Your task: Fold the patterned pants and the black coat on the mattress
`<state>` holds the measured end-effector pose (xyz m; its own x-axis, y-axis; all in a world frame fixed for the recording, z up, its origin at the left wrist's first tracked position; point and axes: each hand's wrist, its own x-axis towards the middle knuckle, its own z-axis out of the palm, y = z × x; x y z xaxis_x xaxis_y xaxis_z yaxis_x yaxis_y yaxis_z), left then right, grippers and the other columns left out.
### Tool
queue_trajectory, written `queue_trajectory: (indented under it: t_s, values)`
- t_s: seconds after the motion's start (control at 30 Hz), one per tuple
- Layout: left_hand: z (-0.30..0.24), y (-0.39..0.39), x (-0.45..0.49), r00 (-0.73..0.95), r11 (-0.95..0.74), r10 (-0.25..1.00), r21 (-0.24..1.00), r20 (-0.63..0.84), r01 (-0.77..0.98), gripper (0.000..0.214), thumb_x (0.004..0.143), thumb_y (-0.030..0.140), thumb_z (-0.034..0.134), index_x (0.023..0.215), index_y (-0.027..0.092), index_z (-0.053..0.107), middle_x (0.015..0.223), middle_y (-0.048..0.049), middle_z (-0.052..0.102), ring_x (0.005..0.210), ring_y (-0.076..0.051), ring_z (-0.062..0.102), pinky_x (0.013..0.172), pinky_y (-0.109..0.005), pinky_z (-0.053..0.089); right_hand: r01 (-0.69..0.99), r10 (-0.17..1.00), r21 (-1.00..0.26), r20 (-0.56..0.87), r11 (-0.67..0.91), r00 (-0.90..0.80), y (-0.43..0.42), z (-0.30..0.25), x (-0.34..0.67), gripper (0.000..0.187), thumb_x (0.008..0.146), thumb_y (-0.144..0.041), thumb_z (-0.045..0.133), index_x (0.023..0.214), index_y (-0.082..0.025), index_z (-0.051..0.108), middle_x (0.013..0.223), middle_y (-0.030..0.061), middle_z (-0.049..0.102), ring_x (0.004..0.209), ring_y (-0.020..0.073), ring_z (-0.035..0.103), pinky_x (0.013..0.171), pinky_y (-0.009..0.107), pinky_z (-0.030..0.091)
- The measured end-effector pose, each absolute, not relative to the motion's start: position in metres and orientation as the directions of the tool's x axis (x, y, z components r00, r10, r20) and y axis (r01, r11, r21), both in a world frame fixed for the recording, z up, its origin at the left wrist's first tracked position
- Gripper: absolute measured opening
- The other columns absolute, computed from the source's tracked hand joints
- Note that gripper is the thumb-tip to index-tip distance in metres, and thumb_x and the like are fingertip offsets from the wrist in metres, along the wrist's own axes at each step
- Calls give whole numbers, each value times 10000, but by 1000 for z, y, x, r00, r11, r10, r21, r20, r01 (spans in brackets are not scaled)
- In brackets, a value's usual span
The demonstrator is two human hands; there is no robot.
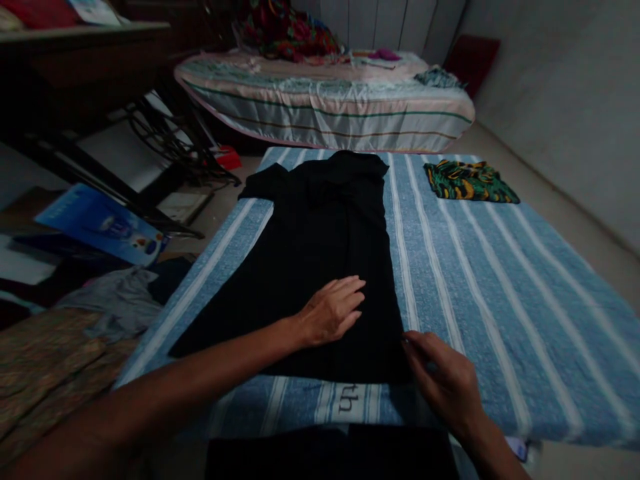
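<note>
The left hand [333, 312] lies palm down on the black garment [300, 267], a little below its middle. Its fingers are stretched out and close to one another, and they do not grip anything. The right hand [445, 373] is at the five o'clock corner of the garment; its thumb and forefinger appear clamped together on the edge of the fabric.

The garment is spread along the desk [475, 267], on the blue striped cover [550, 347], with its wide end toward the person. I judge the work on it as only partly done. The lower part looks flat, and its side edges run quite straight. The upper part is less orderly: at twelve o'clock the fabric lies in loose layers, and a sleeve [263, 181] points out at eleven o'clock. The garment is at nearly full length, not yet folded small, so most of this seems left. The dark colour hides the finer creases.

At two o'clock, well apart, a patterned cloth [473, 183] lies in a compact folded shape, which looks finished. Farther, at twelve o'clock beyond the desk, there is a bed [325, 110] with a striped cover.
</note>
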<state>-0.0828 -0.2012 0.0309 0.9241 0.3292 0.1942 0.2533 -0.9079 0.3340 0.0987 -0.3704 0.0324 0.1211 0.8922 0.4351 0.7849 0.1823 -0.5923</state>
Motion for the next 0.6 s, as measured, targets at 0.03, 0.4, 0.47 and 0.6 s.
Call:
queue_trajectory:
  t_s: [0.03, 0.4, 0.47, 0.6]
  values:
    - [32, -210, -86, 926, -902, 338, 340, 169, 267, 271, 866, 214, 497, 1118, 130, 555, 1342, -166, 494, 1304, -271, 388, 1041, -458, 369, 802, 881, -564, 461, 197, 108, -370, 31, 98, 173, 895, -147, 461, 985, -184, 604, 735, 36, 662, 650, 129, 631, 584, 229, 505]
    - [37, -250, -107, 895, -851, 444, 296, -40, 435, 514, 830, 356, 608, 1268, 123, 472, 1431, -174, 387, 1357, -295, 293, 1065, -539, 295, 892, 830, -312, 546, 328, -114, -374, -14, 88, 247, 855, -137, 512, 1081, -164, 610, 1169, 130, 631, 1177, 252, 532, 909, 446, 499]
    - [36, -252, -109, 886, -842, 463, 298, -29, 450, 500, 830, 341, 609, 1261, 122, 480, 1430, -172, 390, 1359, -294, 288, 1066, -534, 297, 894, 834, -307, 539, 327, -120, -375, -16, 88, 243, 864, -150, 507, 1082, -167, 612, 1177, 128, 628, 1180, 249, 531, 915, 446, 498]
    - [33, -256, -111, 872, -832, 489, 314, 27, 457, 461, 848, 319, 581, 1258, 131, 486, 1424, -167, 401, 1360, -290, 286, 1066, -535, 298, 898, 825, -287, 551, 332, -129, -376, -15, 87, 236, 864, -157, 509, 1074, -172, 617, 1166, 123, 636, 1173, 247, 539, 911, 442, 503]
